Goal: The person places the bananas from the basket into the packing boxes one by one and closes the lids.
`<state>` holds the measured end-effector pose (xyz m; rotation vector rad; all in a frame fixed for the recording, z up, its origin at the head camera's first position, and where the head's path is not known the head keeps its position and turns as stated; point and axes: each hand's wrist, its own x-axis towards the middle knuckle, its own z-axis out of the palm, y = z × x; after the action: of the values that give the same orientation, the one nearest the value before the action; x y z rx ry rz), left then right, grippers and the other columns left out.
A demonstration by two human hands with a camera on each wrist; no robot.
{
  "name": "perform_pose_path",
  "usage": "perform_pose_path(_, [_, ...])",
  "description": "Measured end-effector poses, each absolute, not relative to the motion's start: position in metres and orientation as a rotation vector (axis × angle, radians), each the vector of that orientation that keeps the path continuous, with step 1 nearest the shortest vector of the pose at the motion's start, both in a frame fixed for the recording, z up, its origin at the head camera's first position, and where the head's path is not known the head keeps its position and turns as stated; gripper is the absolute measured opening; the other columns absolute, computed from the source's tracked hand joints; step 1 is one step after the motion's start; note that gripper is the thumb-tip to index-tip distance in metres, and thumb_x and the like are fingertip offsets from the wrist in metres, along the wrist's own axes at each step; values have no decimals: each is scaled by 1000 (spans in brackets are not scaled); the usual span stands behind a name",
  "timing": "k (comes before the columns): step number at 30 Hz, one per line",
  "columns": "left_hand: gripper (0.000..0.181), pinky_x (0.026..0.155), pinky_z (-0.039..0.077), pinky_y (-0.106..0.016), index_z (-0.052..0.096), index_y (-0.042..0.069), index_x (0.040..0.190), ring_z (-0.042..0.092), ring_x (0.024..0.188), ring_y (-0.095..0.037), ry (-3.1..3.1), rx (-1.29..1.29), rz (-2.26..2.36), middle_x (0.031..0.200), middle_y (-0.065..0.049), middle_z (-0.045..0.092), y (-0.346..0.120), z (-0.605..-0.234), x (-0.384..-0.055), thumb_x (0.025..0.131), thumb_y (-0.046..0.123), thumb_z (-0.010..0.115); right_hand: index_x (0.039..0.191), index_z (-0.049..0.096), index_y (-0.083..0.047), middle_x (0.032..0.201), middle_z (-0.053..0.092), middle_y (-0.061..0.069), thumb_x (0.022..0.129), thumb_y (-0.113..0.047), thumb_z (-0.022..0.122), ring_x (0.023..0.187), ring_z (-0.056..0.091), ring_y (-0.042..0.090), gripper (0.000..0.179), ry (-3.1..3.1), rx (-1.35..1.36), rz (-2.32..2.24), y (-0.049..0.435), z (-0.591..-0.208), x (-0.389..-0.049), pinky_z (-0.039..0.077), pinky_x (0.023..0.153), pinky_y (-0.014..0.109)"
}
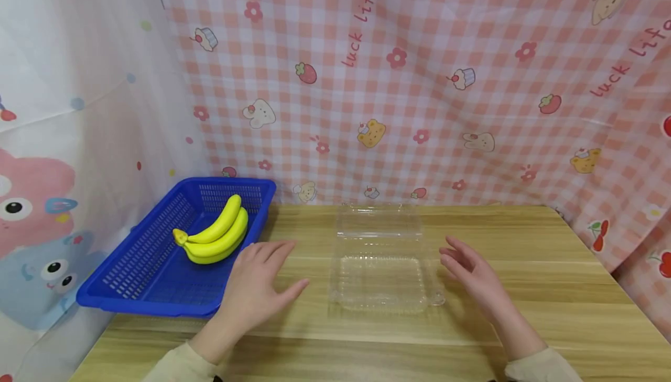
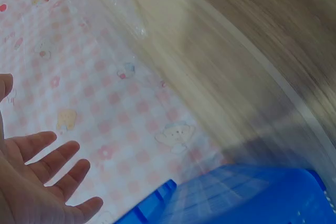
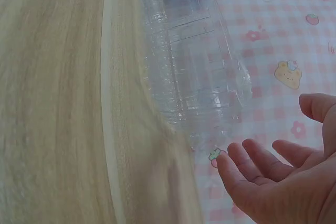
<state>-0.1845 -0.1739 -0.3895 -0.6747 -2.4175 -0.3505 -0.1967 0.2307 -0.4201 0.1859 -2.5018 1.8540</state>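
A clear plastic clamshell box (image 1: 384, 283) stands on the table with its lid raised at the back, and nothing shows inside it. My left hand (image 1: 257, 286) is between this box and a blue basket (image 1: 152, 306), close to the basket's right rim, its fingers spread and holding nothing. In the basket lies a bunch of yellow bananas (image 1: 217, 248), stem to the left. To the right of the box is my right hand (image 1: 474, 277), fingers loosely extended and apart from the box wall. The right wrist view shows the same clear box (image 3: 194, 66) beyond the fingertips (image 3: 226, 163).
The wood-grain table (image 1: 524, 242) carries the basket at the left and the box in the middle. A pink checked cloth (image 1: 393, 96) hangs behind it. At the left hangs a white curtain (image 1: 105, 108) with cartoon prints, close beside the basket.
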Motion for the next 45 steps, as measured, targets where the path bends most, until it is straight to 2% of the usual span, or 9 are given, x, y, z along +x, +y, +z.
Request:
perform_pose_path(4, [67,98,41,-50,66,8,126,57,107,-31,-2392,-669,-339,117,-10,67,-181,-388,-185,77,53,74,152,25,7,145,41,32,105,-20,50,116,55,14,60,-2480,110,1959,230,-423,-200,51,91,25])
perform_pose_path(8, [64,94,43,-51,67,8,123,58,103,-32,-2355,-671,-337,113,-11,68,-188,-386,-184,75,49,77,151,23,9,143,40,35,105,-17,48,109,59,14,59,-2444,81,2044,231,-426,-204,52,90,27])
perform_pose_path(16, [59,91,43,-50,69,8,120,60,99,-34,-2306,-671,-356,110,-10,69,-205,-380,-185,79,50,73,152,22,8,142,43,33,105,-20,50,108,60,15,61,-2454,62,2100,231,-427,-207,53,91,30])
perform_pose_path(25, [58,87,46,-54,70,6,119,62,99,-37,-2321,-634,-344,109,-13,70,-224,-373,-185,75,42,78,151,26,8,136,48,31,102,-18,55,102,62,14,63,-2469,-4,2122,229,-429,-211,55,86,30])
perform_pose_path(38, [56,87,45,-60,69,8,121,61,102,-39,-2380,-546,-316,110,-15,69,-248,-355,-185,77,41,80,151,23,11,120,57,19,101,-10,55,94,62,13,63,-2463,-4,2183,228,-432,-215,57,80,31])
perform_pose_path(45, [54,80,47,-60,70,8,119,62,98,-39,-2361,-563,-296,108,-15,69,-257,-341,-186,75,36,81,151,22,11,122,55,23,101,-9,55,92,61,14,63,-2483,18,2186,229,-434,-217,57,77,29])
